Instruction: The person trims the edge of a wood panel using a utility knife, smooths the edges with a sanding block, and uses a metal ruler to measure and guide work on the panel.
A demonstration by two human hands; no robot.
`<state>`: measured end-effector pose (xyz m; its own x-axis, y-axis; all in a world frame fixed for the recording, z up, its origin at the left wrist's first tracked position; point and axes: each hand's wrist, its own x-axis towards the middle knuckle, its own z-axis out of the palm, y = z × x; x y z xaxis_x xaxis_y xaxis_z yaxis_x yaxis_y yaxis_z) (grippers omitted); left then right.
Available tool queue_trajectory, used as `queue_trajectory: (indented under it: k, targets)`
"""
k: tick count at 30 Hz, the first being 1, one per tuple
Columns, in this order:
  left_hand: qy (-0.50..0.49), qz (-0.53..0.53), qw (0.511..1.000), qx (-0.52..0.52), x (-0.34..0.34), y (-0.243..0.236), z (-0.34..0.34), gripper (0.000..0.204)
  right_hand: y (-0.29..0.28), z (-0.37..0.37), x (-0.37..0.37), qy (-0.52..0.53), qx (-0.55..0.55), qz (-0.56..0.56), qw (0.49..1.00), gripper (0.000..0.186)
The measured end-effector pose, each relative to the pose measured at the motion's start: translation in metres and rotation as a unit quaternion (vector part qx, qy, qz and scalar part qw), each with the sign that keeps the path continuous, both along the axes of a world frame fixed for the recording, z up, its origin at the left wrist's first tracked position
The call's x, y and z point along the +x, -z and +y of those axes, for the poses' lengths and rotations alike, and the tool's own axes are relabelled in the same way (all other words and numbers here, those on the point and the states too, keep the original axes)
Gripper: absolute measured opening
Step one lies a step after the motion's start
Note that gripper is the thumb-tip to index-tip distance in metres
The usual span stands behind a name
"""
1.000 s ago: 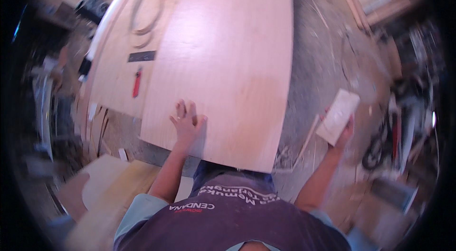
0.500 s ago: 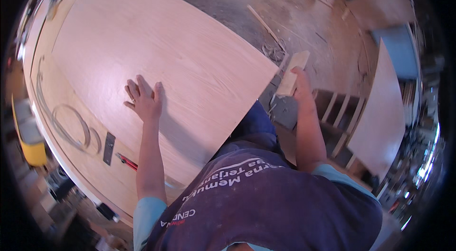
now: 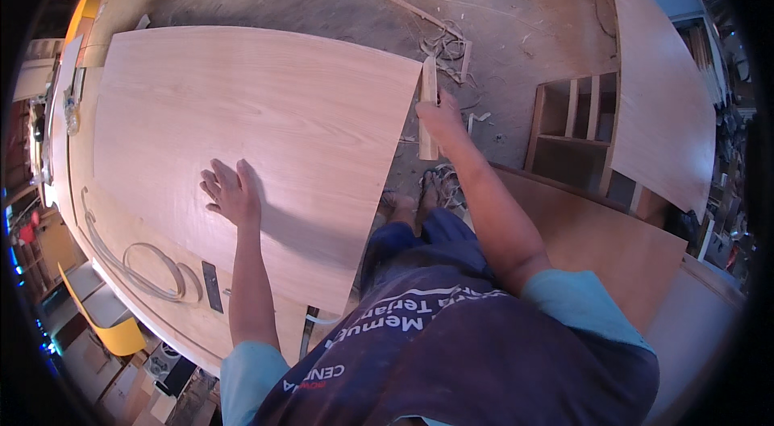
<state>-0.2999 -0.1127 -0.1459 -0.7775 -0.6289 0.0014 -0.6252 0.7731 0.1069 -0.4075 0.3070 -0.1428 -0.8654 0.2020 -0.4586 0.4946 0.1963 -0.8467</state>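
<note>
A large pale wood-grain panel (image 3: 258, 95) lies across the bench. My left hand (image 3: 235, 194) rests on it with fingers spread. My right hand (image 3: 439, 120) grips a narrow wooden block (image 3: 429, 79) held upright in the picture along the panel's right edge, its top end at the far right corner. Left of my left arm, on the lighter board (image 3: 105, 208) under the panel, are a coil of thin edging strip (image 3: 161, 249) and a dark flat metal piece (image 3: 212, 287).
On the right stand an open wooden shelf unit (image 3: 568, 136), a leaning panel (image 3: 661, 128) and a brown board (image 3: 597, 257). Sticks (image 3: 407, 5) and tangled strips (image 3: 443, 47) litter the dusty floor beyond. Yellow-edged items (image 3: 113, 337) sit past the bench at lower left.
My view has turned, so the panel now lies crosswise. My right hand has brought the block from out at the right to the panel's edge. My left hand stays spread on the panel.
</note>
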Motion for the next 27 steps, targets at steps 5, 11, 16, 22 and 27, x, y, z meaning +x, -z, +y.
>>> queue_trajectory:
  k: [5,11,16,22,27]
  targets:
    - [0.004,0.002,1.000,-0.007,-0.001,0.004,-0.003,0.086,0.017,0.004,0.069,-0.176,0.081,-0.040,0.980,0.060]
    - [-0.005,0.004,1.000,-0.005,0.004,0.004,-0.001,0.087,-0.005,0.034,0.084,-0.129,0.026,-0.030,0.991,0.070]
    - [-0.006,0.004,1.000,0.001,0.000,0.004,-0.003,0.088,-0.001,0.021,0.020,-0.073,0.083,0.041,0.993,0.070]
    - [0.005,0.014,1.000,-0.002,-0.006,0.001,0.001,0.089,-0.001,-0.003,0.000,-0.007,-0.017,0.019,1.000,0.067]
    - [0.008,0.030,1.000,-0.004,0.001,0.007,-0.006,0.090,-0.017,0.000,0.038,-0.121,0.024,-0.047,0.991,0.056]
